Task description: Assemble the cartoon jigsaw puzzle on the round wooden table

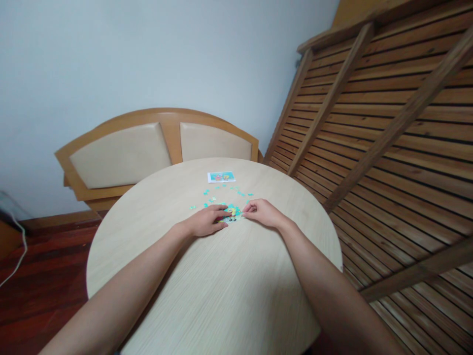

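Note:
A partly joined jigsaw puzzle [232, 212] with a yellow cartoon figure on turquoise lies flat on the round table [207, 286]. Over its left part rests my left hand [208, 220], fingers stretched out and hiding some of the picture. My right hand [261, 213] is at the puzzle's right edge, thumb and forefinger pinched together around a small puzzle piece [242, 213]. Loose turquoise puzzle pieces [206, 193] are scattered in an arc beyond both hands. Behind them lies a small picture card [221, 177] with pink and yellow figures on turquoise.
A wooden headboard [170, 118] with cream panels stands against the wall behind the table. Wooden slats in a frame [369, 148] lean along the right side, close to the table's edge. A white cable [24, 241] hangs at the far left above the dark red floor.

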The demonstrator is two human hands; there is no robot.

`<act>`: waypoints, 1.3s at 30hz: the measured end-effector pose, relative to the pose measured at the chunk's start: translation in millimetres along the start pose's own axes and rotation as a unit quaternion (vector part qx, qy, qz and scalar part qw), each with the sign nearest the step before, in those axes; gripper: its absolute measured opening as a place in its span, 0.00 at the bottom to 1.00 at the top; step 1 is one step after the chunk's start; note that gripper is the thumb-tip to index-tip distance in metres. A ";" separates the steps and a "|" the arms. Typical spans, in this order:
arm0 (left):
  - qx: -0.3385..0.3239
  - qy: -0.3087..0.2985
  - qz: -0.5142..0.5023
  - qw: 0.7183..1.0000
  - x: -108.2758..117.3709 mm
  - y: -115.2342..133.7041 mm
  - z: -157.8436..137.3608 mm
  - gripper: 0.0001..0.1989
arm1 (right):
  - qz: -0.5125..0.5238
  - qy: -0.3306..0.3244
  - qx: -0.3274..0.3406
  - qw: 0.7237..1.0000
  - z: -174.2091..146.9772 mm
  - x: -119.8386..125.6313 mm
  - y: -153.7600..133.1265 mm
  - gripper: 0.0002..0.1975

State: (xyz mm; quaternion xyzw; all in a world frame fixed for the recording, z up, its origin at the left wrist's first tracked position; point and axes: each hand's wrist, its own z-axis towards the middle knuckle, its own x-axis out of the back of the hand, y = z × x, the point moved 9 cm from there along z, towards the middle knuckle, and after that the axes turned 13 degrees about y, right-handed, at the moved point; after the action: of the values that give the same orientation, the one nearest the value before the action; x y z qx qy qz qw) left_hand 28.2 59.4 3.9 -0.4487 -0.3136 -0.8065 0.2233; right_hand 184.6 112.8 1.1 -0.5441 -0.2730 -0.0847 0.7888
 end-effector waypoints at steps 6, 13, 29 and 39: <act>0.001 -0.007 0.008 1.000 -0.4 1.1 0.0 0.24 | -0.023 0.002 -0.019 1.000 0.5 -0.7 5.3 0.09; 0.000 -0.004 0.005 1.000 -1.3 0.8 0.8 0.24 | -0.070 0.014 0.000 0.997 2.0 -2.7 5.6 0.07; -0.003 0.006 -0.007 1.000 0.0 2.3 2.4 0.24 | -0.137 0.031 0.031 0.990 0.3 -0.7 -2.8 0.06; 0.000 0.001 -0.001 1.000 0.0 2.5 1.9 0.24 | -0.168 0.031 0.031 0.985 0.0 -1.0 -2.3 0.05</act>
State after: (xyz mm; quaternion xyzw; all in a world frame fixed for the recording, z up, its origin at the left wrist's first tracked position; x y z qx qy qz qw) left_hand 31.0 59.0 5.5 -0.4482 -0.3134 -0.8070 0.2228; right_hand 182.8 111.8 2.4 -0.4625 -0.3387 -0.2243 0.7880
